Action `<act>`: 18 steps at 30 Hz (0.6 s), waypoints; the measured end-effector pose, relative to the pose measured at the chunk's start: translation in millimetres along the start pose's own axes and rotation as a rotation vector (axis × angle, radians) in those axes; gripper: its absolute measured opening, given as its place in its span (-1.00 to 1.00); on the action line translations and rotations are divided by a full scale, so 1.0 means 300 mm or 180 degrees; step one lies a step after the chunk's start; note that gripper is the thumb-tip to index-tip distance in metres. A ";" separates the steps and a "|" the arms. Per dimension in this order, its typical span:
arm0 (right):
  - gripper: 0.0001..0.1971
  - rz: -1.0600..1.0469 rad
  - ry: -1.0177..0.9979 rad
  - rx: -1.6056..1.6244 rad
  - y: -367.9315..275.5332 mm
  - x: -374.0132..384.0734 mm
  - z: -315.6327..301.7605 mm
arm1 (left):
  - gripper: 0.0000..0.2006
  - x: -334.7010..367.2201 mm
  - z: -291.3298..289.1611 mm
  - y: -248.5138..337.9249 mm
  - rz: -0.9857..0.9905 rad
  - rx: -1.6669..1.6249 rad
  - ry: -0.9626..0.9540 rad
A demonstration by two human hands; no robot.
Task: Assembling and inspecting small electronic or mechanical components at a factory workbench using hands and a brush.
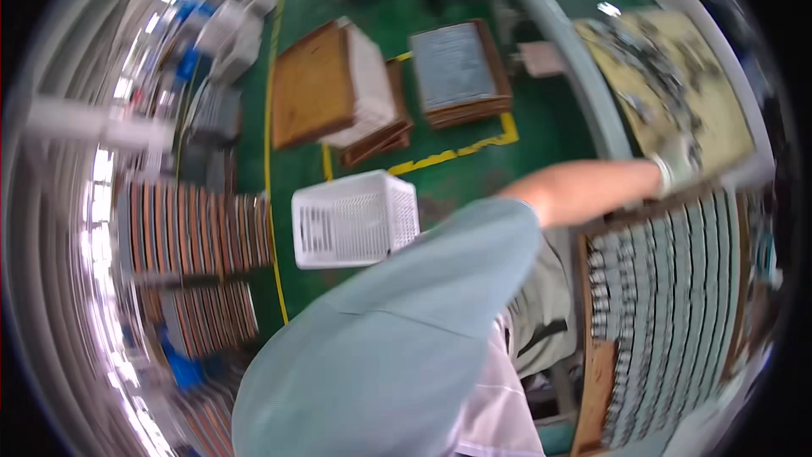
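Observation:
My left arm, in a grey-green short sleeve, stretches across to the right. At its end my left hand (676, 164), in a white glove, is at the near edge of a pale yellow work surface (726, 110). Its fingers are smeared by motion, so whether they grip anything is unclear. A loose pile of small silvery metal parts (655, 68) lies on that surface, just beyond the hand. Close below the hand is a wooden-framed tray (599, 389) with many rows of small metallic pieces (668, 305). My right hand does not show.
A white perforated plastic basket (342, 224) stands on the green floor. Beyond it are a brown-topped stack of boards (313, 85) and a grey-topped stack (457, 68). Racks of upright panels (194, 228) line the left. A grey-blue rail (584, 59) runs beside the work surface.

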State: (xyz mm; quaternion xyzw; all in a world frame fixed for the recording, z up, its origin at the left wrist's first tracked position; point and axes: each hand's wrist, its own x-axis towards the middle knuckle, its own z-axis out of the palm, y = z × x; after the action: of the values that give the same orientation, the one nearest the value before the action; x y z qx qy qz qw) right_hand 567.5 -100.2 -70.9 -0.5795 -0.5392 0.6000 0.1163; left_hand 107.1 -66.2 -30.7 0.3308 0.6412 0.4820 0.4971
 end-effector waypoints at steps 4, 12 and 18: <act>-0.32 -0.0993 -0.0481 -0.2028 -0.386 0.355 0.273 | -0.78 0.345 -0.016 0.161 0.0906 0.0177 0.0822; -0.35 -0.1243 0.0368 -0.4914 -0.176 0.117 0.341 | -0.84 0.137 -0.074 0.337 0.2091 0.0178 -0.0649; -0.36 -0.1056 0.1040 -0.7201 -0.070 -0.246 0.321 | -0.76 -0.286 0.126 0.341 0.3064 0.0513 -0.1778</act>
State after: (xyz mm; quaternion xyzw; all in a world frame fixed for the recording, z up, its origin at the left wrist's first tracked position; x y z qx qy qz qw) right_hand 500.6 -197.7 -36.8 -0.3451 -0.8165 -0.3309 -0.3236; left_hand 162.1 -100.4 91.9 0.7380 0.2968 0.4981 0.3452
